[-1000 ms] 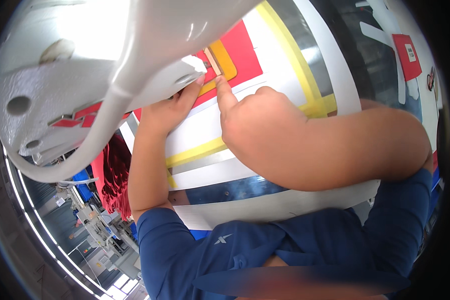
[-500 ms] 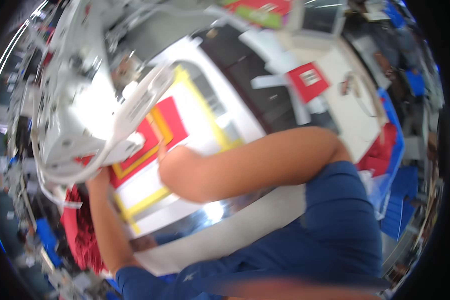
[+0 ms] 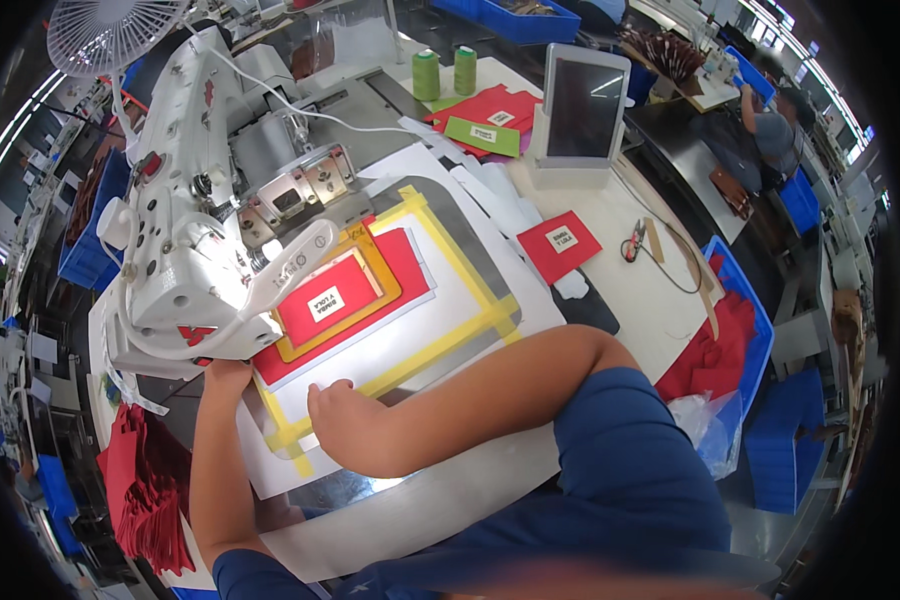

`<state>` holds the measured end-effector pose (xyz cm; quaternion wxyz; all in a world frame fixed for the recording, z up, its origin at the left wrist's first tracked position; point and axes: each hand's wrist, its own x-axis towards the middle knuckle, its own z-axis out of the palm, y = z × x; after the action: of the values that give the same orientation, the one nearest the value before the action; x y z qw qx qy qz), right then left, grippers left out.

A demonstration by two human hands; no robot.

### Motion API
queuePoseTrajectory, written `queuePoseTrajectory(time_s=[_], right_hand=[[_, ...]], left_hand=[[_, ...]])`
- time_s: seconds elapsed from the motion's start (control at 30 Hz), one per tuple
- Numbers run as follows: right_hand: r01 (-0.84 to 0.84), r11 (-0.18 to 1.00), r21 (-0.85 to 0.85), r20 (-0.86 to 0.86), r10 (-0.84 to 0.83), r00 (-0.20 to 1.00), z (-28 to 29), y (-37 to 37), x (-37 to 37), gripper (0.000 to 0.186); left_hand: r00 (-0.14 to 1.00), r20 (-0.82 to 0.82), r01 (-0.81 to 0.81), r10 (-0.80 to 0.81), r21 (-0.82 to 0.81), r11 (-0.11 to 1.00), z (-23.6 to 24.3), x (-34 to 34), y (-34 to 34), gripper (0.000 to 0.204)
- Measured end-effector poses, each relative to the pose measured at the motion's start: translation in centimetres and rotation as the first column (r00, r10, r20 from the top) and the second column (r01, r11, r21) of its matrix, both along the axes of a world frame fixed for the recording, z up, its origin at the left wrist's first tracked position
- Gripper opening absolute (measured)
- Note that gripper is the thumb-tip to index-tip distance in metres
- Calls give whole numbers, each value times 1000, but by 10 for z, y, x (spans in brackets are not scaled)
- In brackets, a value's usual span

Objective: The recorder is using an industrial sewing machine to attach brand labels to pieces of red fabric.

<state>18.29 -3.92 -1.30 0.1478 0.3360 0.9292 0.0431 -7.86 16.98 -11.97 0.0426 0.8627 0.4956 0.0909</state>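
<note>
A white sewing machine [image 3: 175, 285] stands at the left, its lamp lit. Before its head lies a yellow-orange frame [image 3: 391, 287] around a red piece with a white label [image 3: 355, 280]. Beneath the frame is a larger red sheet [image 3: 406, 262], on a white board edged with yellow tape [image 3: 455, 265]. My right hand [image 3: 345, 425] hovers over or rests on the near edge of this board, fingers apart, with nothing visible in it. My left hand [image 3: 228, 376] reaches to the near side of the machine head, which hides its fingers.
Another labelled red piece [image 3: 560, 247] lies on the table, right. Farther back are a tablet on a stand [image 3: 582, 110] and green thread spools [image 3: 426, 76]. Small scissors [image 3: 632, 243] lie near a blue bin [image 3: 760, 350]. Red pieces [image 3: 145, 490] hang at the left.
My right hand has drawn back from the red sheet toward the board's near edge. The whole view has shifted and grown sharper. My left hand stays by the machine head.
</note>
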Motion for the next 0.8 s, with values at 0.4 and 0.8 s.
queuePoseTrajectory(time_s=[0.4,0.8], right_hand=[[16,1000,10,-34,-16,999,-8,2,-22,64],[74,994,-75,-205,-88,975,1,4,3,75]], left_hand=[[854,501,-74,142,-152,986,53,46,-66,28],[872,92,-421,481,-360,833,144,-74,-119,38]])
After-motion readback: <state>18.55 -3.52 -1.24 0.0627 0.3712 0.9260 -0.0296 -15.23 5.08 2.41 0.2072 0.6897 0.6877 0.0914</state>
